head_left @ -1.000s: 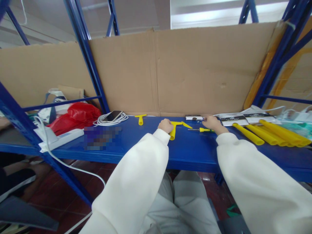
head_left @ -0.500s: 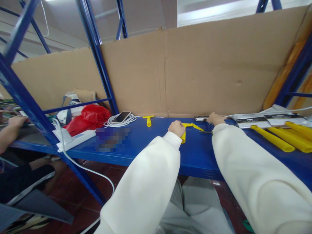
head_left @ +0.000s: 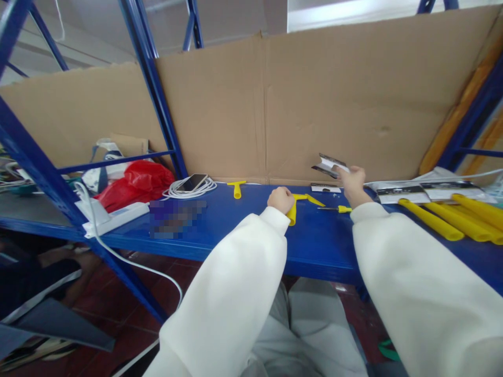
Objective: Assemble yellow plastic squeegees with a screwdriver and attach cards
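My left hand (head_left: 281, 200) is closed on a yellow T-shaped handle (head_left: 292, 215), whose lower end and part of its head show beside the fist. A thin yellow strip (head_left: 315, 200) angles away just right of that head. Raised above the blue shelf, my right hand (head_left: 353, 184) pinches a small black-and-white packet (head_left: 330, 165). Beneath it, a similar flat packet (head_left: 325, 188) lies near the cardboard. A small screwdriver (head_left: 336, 209) with a yellow handle rests on the shelf below my right hand.
Another yellow T-shaped handle (head_left: 237, 189) lies to the left, near a phone (head_left: 195, 182) on a coiled white cable. A white power strip (head_left: 118, 220) and red bag (head_left: 137, 184) are farther left. Several yellow tubes (head_left: 432, 220) lie right. Cardboard (head_left: 334, 99) stands behind.
My right hand has lifted a packet off the shelf, uncovering another packet and the screwdriver's handle. My left hand stays on the yellow handle. The co-worker's hand at far left is out of sight.
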Tool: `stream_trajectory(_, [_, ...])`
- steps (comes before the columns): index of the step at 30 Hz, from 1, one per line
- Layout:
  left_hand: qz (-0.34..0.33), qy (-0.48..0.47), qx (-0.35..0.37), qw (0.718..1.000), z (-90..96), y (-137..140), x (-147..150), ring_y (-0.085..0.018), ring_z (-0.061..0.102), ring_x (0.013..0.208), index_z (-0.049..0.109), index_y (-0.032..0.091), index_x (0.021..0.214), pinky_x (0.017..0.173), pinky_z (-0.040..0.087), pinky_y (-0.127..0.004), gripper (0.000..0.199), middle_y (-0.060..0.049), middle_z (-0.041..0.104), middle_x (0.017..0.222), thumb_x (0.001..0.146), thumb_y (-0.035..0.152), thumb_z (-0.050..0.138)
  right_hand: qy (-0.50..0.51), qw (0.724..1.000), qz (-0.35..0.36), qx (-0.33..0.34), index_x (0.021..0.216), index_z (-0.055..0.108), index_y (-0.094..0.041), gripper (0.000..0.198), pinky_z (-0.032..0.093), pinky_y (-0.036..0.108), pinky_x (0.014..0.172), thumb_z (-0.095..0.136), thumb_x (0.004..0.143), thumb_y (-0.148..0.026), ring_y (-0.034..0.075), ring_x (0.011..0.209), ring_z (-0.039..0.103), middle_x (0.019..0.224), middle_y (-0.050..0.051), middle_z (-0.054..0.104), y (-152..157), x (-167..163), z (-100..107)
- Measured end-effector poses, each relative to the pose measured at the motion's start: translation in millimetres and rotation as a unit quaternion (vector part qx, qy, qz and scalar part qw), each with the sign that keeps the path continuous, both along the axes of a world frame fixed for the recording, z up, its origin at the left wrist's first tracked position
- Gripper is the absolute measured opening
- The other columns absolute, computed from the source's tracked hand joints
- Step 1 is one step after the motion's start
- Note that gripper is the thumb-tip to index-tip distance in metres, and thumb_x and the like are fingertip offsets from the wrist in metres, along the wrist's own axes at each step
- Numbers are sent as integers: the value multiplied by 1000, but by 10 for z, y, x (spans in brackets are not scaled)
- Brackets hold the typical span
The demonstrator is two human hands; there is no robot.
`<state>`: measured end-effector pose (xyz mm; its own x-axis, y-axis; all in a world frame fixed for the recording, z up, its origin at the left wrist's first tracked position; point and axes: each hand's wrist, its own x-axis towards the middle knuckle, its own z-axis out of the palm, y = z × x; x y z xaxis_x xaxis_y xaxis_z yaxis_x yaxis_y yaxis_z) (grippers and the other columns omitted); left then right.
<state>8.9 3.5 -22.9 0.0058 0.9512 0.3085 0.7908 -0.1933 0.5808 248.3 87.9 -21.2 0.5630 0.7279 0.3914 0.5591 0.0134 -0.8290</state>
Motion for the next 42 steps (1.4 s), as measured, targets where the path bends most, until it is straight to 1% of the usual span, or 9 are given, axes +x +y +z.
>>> stream_trajectory(3, [0, 5, -6, 1000, -14, 21, -16, -24, 70, 107, 79, 19, 102, 90, 50, -26, 26, -13, 76, 108, 87, 16, 57, 218, 970, 2, 108, 124, 43, -19, 56, 58, 28, 73, 74, 79, -30, 18, 85, 71, 107, 9, 67, -33, -17, -19])
stream_trajectory(7, [6, 17, -21, 1000, -26, 28, -29, -25, 70, 109, 77, 18, 106, 90, 50, -27, 26, -15, 75, 113, 88, 19, 57, 312, 938, 50, 142, 102, 50, -20, 32, 59, 26, 77, 72, 79, -19, 16, 88, 71, 95, 5, 68, -152, -21, -39])
stream_trajectory(10, [4, 32, -27, 999, -37, 27, -29, -25, 69, 111, 76, 16, 108, 92, 49, -27, 27, -16, 74, 114, 90, 20, 56, 325, 932, 99, 129, 87, 51, -19, 12, 59, 25, 81, 63, 85, -14, 16, 96, 70, 92, 7, 68, -238, -3, -43])
stream_trajectory(14, [-7, 52, -40, 998, -62, 53, -25, -27, 69, 112, 75, 12, 111, 90, 50, -29, 32, -20, 72, 116, 91, 32, 59, 347, 921, 129, 122, 81, 49, -20, 16, 59, 24, 81, 60, 84, -7, 15, 99, 69, 90, 7, 68, -327, -31, -10])
stream_trajectory(18, [-36, 52, -71, 996, -99, 120, -23, -26, 70, 107, 78, 13, 97, 82, 52, -25, 35, -17, 76, 107, 84, 44, 68, 379, 906, 137, 131, 79, 47, -20, 22, 59, 21, 78, 57, 83, 0, 11, 89, 70, 81, 2, 66, -420, -154, 46])
stream_trajectory(27, [-77, -139, -141, 977, -217, 267, -28, -19, 70, 71, 77, 7, 87, 60, 51, -23, 23, -10, 74, 73, 72, 24, 78, 389, 901, 167, 96, 79, 46, -20, 24, 51, 13, 53, 53, 86, 1, 7, 57, 63, 65, -4, 60, -639, -396, 86])
stream_trajectory(35, [-82, -75, -105, 988, -176, 221, -27, -18, 67, 68, 71, 15, 57, 56, 46, -22, 15, -4, 65, 56, 66, 21, 80, 384, 905, 174, 59, 77, 43, -21, 24, 49, 17, 48, 53, 87, -2, 9, 48, 61, 59, -4, 59, -711, -496, 128])
stream_trajectory(39, [-74, -192, -124, 971, -182, 223, -26, -16, 62, 57, 67, 14, 56, 52, 44, -23, 17, -1, 57, 46, 68, 16, 79, 361, 911, 190, 58, 77, 41, -22, 25, 49, 16, 47, 55, 88, -4, 8, 45, 59, 60, -5, 59, -686, -471, 105])
stream_trajectory(42, [-68, -328, -162, 928, -175, 241, -5, -15, 60, 52, 72, 12, 69, 52, 47, -24, 8, -1, 59, 47, 69, 13, 79, 346, 912, 209, 66, 76, 41, -22, 27, 50, 16, 49, 58, 85, -3, 8, 47, 60, 59, -5, 58, -654, -433, 72])
